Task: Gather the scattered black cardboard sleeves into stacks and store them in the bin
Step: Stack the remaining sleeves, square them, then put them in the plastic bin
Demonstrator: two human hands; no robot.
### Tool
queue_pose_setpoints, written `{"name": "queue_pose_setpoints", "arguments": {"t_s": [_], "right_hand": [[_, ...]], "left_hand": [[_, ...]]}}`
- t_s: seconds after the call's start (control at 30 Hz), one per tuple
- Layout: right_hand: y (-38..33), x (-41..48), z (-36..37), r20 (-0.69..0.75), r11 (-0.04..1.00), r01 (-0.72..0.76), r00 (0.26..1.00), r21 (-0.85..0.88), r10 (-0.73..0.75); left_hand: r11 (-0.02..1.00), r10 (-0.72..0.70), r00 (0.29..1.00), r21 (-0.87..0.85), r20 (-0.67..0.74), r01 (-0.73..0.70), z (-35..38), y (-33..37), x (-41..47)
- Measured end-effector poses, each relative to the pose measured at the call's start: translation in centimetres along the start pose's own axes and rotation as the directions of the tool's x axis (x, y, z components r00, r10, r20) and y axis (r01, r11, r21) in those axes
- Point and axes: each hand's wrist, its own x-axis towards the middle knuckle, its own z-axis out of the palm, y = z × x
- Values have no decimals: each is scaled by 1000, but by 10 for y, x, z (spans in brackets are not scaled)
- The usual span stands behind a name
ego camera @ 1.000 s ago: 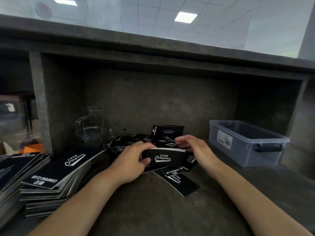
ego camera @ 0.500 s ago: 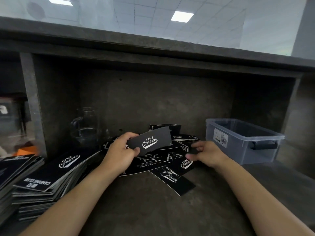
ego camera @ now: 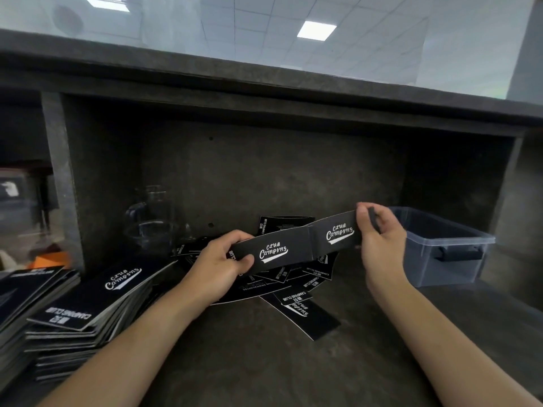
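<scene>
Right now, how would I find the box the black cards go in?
Look inside the dark shelf nook, along its right side. The see-through plastic bin sits there behind the right hand. It is the only box there, pale and clear with a dark handle, unlike the flat black sleeves.

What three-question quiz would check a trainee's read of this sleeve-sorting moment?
1. True or false: the plastic bin already holds sleeves.
2. Which hand grips the sleeve nearer the bin: A left hand, B right hand?
3. Fill in: the tidy sleeve stack lies on the person's ____ side.

Key: 1 false, none are visible inside; 2 B; 3 left.
</scene>
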Motion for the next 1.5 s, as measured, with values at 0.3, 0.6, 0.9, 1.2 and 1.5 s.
{"name": "queue_pose_setpoints", "arguments": {"t_s": [0.3, 0.6, 0.9, 1.2, 1.5], "right_hand": [[21, -33, 26, 686, 947, -129, 660, -296, 305], [6, -19, 5, 744, 938, 36, 619, -345, 250], [1, -18, 5, 804, 916, 26, 489, -401, 338], [12, -18, -16, 748, 935, -188, 563, -300, 353], [-1, -16, -23, 756, 945, -286, 579, -160, 303]], "left_hand": [[998, 16, 1000, 67, 27, -18, 5, -10, 3], [912, -20, 990, 403, -137, 74, -5, -35, 24], [723, -76, 994, 691, 77, 2, 1, -47, 28], [521, 141, 985, 839, 95, -156, 7, -20, 14], [832, 479, 777, 495, -410, -252, 8, -7, 18]]}}
